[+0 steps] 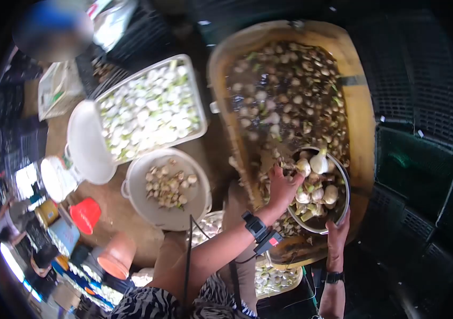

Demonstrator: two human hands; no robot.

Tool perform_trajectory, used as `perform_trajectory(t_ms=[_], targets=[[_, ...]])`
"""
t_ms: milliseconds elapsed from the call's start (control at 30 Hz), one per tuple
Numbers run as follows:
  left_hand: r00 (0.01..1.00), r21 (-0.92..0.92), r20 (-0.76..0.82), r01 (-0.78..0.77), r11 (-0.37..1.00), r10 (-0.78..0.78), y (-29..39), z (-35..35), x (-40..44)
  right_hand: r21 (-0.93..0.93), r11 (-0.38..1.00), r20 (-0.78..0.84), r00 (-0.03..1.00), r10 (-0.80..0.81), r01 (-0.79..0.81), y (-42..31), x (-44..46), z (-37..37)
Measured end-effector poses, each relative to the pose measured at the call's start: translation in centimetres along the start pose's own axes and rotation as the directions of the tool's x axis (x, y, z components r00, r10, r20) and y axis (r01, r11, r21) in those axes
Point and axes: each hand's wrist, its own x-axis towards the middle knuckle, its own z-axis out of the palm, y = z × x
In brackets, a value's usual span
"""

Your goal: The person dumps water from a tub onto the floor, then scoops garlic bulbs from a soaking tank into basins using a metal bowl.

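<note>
"Striped clothing [149, 304] is closest. Where's the bowl [347, 195]?"

"Low in the yellow tub [363, 133], holding bulbs."

"And the fingers?"

"Left hand [284, 185]: bent nearly closed on a bulb [303, 167] over the bowl. Right hand [337, 234]: curled at the lower rim, gripping; I can't see every fingertip."

"Around it?"

"More bulbs in the tub's brown water. To the left, a round basin [137, 181] of bulbs; beyond, a tray [203, 114] of whiter ones."

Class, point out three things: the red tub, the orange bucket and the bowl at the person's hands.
Red tub [84, 217]: head view, on its wall.
Orange bucket [116, 255]: head view, on its side.
Bowl [348, 192]: head view, on its right rim.
</note>
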Motion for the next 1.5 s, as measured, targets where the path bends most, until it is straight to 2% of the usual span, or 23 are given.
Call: perform_trajectory(t_ms=[33,133,200,267,333,400,433,467,533,633,733,800,867,900,1033,1133,1200,1233,1300,1367,1400,1467,1500], targets=[[0.999,-0.12,-0.05,0.014,0.993,-0.02,0.8,-3.0,-1.8,-0.01,0.999,0.01,0.999,0.03,-0.03,-1.6,-2.0,0.8],[0.984,-0.176,-0.155,0.058,0.983,-0.085,0.5,-11.4,-6.1,-0.102,0.994,0.081,0.997,-0.019,0.027,-5.8,-7.2,4.7],[0.994,-0.483,0.05,0.107,0.869,-0.094,-4.9,-16.8,-6.6,-0.307,0.935,0.113,0.982,-0.149,0.177,-6.1,-10.7,8.3],[0.984,-0.782,-0.044,0.072,0.62,-0.17,-6.3,-22.6,-8.8,-0.188,0.978,0.156,0.981,0.117,-0.086,-9.4,-13.9,14.7],[0.979,-0.798,0.008,0.129,0.589,-0.203,-11.9,-28.1,-8.6,-0.488,0.816,0.247,0.946,-0.212,0.31,-8.4,-15.6,20.7],[0.855,-0.764,-0.037,0.31,0.566,-0.518,-19.3,-31.6,-8.5,-0.598,0.752,0.269,0.953,-0.139,0.279,-5.9,-15.2,27.8],[0.774,-0.637,-0.215,0.351,0.686,-0.596,-24.5,-31.7,-7.9,-0.571,0.757,0.293,0.94,-0.172,0.317,-4.8,-14.7,31.6],[0.773,-0.653,-0.21,0.345,0.674,-0.599,-25.4,-33.7,-8.4,-0.703,0.621,0.366,0.925,-0.101,0.346,-3.5,-14.2,35.2],[0.631,-0.561,-0.118,0.595,0.575,-0.767,-26.6,-37.5,-9.4,-0.746,0.525,0.449,0.892,-0.056,0.409,-2.8,-14.8,41.5],[0.589,-0.738,-0.144,0.471,0.482,-0.795,-29.2,-39.3,-10.8,-0.785,0.454,0.437,0.896,-0.077,0.422,-2.5,-18.0,46.2],[0.585,-0.762,-0.156,0.441,0.474,-0.796,-33.3,-39.7,-10.9,-0.793,0.413,0.456,0.886,-0.087,0.449,-2.8,-18.0,44.8],[0.58,-0.756,-0.177,0.437,0.487,-0.795,-33.7,-40.4,-10.8,-0.791,0.371,0.446,0.874,-0.193,0.486,-1.6,-15.4,46.7],[0.528,-0.599,-0.243,0.578,0.554,-0.814,-35.4,-39.7,-10.6,-0.799,0.381,0.412,0.885,-0.217,0.466,-2.0,-13.3,48.6],[0.527,-0.48,-0.405,0.573,0.665,-0.747,-38.6,-37.9,-9.7,-0.807,0.387,0.376,0.894,-0.245,0.446,-2.1,-12.8,49.3],[0.654,-0.486,-0.36,0.478,0.732,-0.666,-32.9,-39.3,-10.1,-0.713,0.509,0.393,0.877,-0.277,0.481,-7.2,-14.0,42.5],[0.796,-0.541,-0.255,0.353,0.763,-0.549,-19.8,-38.5,-10.0,-0.536,0.824,0.252,0.966,-0.052,0.185,-8.3,-12.1,32.5],[0.89,-0.547,-0.335,0.082,0.833,-0.308,-14.4,-35.4,-8.6,-0.27,0.933,0.069,0.971,-0.23,0.24,-6.2,-10.4,24.6],[0.927,-0.524,-0.314,0.01,0.852,-0.205,-11.5,-33.0,-7.7,-0.16,0.965,-0.022,0.977,-0.213,0.207,-7.5,-10.2,20.5],[0.966,-0.447,-0.255,-0.142,0.883,0.026,-7.5,-26.5,-5.6,-0.219,0.947,-0.231,0.931,-0.283,0.234,-3.9,-7.3,12.4],[0.994,-0.431,-0.052,-0.106,0.896,0.092,-2.4,-19.7,-4.0,-0.347,0.938,-0.399,0.906,-0.143,-0.005,0.3,-4.5,5.3],[0.993,-0.368,0.051,-0.081,0.926,0.107,-1.2,-16.4,-2.4,-0.416,0.873,-0.483,0.875,0.027,-0.256,2.4,-2.8,2.6],[0.985,-0.361,0.17,0.054,0.931,0.009,-1.0,-9.5,2.6,-0.529,0.705,-0.62,0.782,0.059,-0.472,10.0,0.8,-1.4],[0.982,-0.331,0.178,0.121,0.936,-0.064,-1.2,-6.1,5.2,-0.512,0.697,-0.63,0.771,0.092,-0.502,13.2,2.1,-3.2]])
